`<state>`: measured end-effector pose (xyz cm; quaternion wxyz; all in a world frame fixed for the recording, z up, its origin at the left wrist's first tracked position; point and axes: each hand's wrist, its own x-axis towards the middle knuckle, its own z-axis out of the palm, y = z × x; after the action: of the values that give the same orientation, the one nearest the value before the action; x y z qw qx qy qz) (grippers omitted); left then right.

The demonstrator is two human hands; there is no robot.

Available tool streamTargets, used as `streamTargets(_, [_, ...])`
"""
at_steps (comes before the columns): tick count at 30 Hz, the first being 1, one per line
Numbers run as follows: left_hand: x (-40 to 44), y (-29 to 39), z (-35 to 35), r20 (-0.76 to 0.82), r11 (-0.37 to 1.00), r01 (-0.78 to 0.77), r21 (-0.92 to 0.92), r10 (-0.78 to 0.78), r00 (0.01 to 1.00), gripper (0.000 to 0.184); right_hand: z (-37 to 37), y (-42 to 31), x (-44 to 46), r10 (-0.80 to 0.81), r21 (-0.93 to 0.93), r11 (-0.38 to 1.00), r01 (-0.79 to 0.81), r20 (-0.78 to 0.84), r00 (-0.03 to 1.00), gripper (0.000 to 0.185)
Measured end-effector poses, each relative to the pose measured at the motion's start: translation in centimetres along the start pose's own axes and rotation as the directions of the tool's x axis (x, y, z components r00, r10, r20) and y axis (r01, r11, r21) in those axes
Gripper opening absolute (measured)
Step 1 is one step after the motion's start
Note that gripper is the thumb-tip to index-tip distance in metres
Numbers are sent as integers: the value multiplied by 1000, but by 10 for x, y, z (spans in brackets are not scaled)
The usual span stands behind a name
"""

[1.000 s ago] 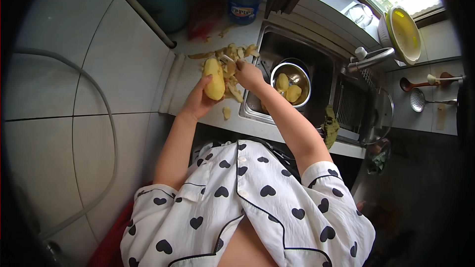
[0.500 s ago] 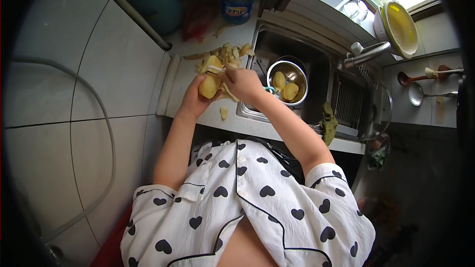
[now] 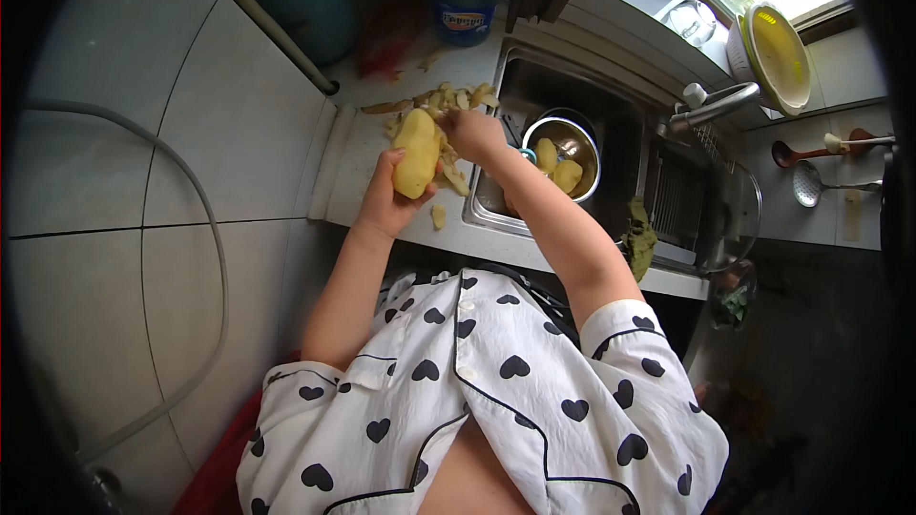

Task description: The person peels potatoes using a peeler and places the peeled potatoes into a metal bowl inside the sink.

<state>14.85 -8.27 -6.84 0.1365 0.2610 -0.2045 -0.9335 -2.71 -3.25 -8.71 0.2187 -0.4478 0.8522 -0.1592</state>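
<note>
A long yellow potato, peeled on the side that shows (image 3: 416, 154), is held upright in my left hand (image 3: 389, 198), whose fingers wrap round its lower part. Just right of the potato's upper part, my right hand (image 3: 472, 136) is closed over the peeler, which is mostly hidden now. Potato peelings (image 3: 453, 98) are heaped on the counter behind both hands, with more strips beside the potato. One small peel piece (image 3: 438, 217) lies nearer the counter's front edge. To the right, a steel bowl (image 3: 593, 157) in the sink holds peeled potatoes (image 3: 567, 175).
The sink (image 3: 630, 124) has a curved faucet (image 3: 716, 114) at its right. A blue bottle (image 3: 466, 10) stands at the back of the counter (image 3: 358, 153). A green cloth (image 3: 639, 240) hangs over the sink's front edge. Ladles (image 3: 806, 184) hang on the right wall.
Half a second ago the peeler was visible across the potato; now my right hand is beyond its right side. The potato has turned upright, showing its long side. The camera view has shifted slightly.
</note>
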Motion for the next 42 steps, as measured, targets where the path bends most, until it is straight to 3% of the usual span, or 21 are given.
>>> streamTargets(2, [3,4,2,-21,999,-19,-31,18,1000,44,17,15,7,81,91,993,-79,-13,997,39])
streamTargets(4, [7,5,-1,-67,1000,-11,8,11,998,46,27,21,9,131,422,895,-147,65,989,41])
streamTargets(5, [9,5,-1,-48,1000,-7,2,7,999,46,30,26,11,150,570,801,-183,105,983,42])
streamTargets(6, [9,5,1,-30,1000,0,-1,0,1000,47,9,12,-1,116,765,573,-293,278,953,40])
streamTargets(9, [12,5,-3,34,997,74,-14,-74,997,49,-13,-10,-19,-22,905,244,-348,364,931,35])
streamTargets(10, [15,5,-4,60,994,106,-20,-104,993,50,-15,-11,-20,-22,909,220,-355,369,929,32])
streamTargets(13, [19,4,-2,-110,985,100,144,-84,990,49,-10,-3,-18,-9,899,233,-370,382,924,33])
streamTargets(16, [21,-5,2,-253,901,-62,429,186,949,52,-7,-4,-17,29,896,291,-336,343,939,36])
streamTargets(19, [18,-3,4,-216,855,-64,514,202,955,55,-9,0,-18,29,804,545,-239,266,963,35])
streamTargets(21, [20,1,-6,-170,859,-80,505,190,967,54,-18,-6,-34,-52,453,887,92,-102,993,34])
streamTargets(22, [20,2,-9,-146,862,-85,500,180,973,53,-26,-12,-43,-155,188,960,207,-257,954,33])
streamTargets(25, [19,2,-9,-117,856,-111,505,195,974,53,-40,-22,-49,-247,39,967,253,-119,962,30])
streamTargets(26, [20,1,-9,-113,851,-121,512,206,972,53,-39,-22,-48,-262,31,963,269,-144,954,31])
streamTargets(32, [16,2,-7,-174,870,-63,488,168,970,52,-29,-21,-30,-248,-15,968,249,-163,955,33])
streamTargets(35, [15,-2,-12,-207,879,-13,477,127,970,52,-17,-16,-16,-146,-76,988,138,-112,983,33])
streamTargets(37, [8,-2,-6,-193,865,14,502,95,977,54,-2,6,-2,-74,-54,996,72,-41,996,34])
streamTargets(38, [7,1,-5,-157,890,15,456,64,986,54,9,15,4,34,35,999,-33,-42,999,34])
streamTargets(39, [6,4,-3,-120,915,14,404,37,992,53,21,19,10,84,245,966,-82,1,996,34])
streamTargets(41, [9,4,-4,-55,964,33,265,-19,998,53,35,26,15,155,603,773,-197,122,980,36])
streamTargets(42, [14,3,-7,-25,982,54,183,-50,998,52,20,8,0,208,822,471,-321,251,946,37])
